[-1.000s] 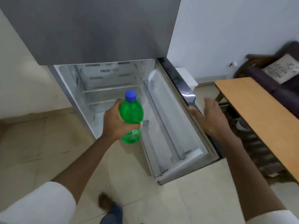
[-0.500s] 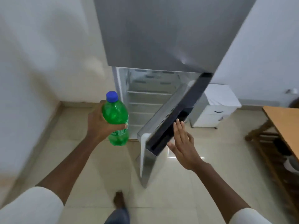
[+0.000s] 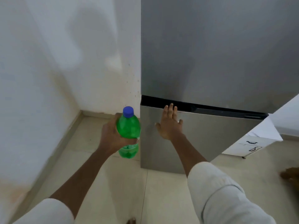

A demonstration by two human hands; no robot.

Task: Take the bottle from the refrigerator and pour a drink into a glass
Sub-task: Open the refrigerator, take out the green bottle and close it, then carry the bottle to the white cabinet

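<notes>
A green plastic bottle (image 3: 128,130) with a blue cap stands upright in my left hand (image 3: 111,136), which grips it around the middle, just left of the refrigerator. The grey refrigerator (image 3: 210,54) fills the upper right, and its lower door (image 3: 203,141) is closed. My right hand (image 3: 169,122) lies flat against the top of that lower door, fingers spread and pointing up toward the black strip between the two doors. No glass is in view.
A white wall (image 3: 48,62) runs along the left and meets the fridge in a corner. A small white drawer cabinet (image 3: 257,139) stands to the right of the fridge. Pale floor tiles (image 3: 123,183) lie below, with my foot at the bottom edge.
The lower fridge door has swung from wide open to closed under my right hand. The view has turned left, and the wooden table is out of sight. The bottle stays in my left hand.
</notes>
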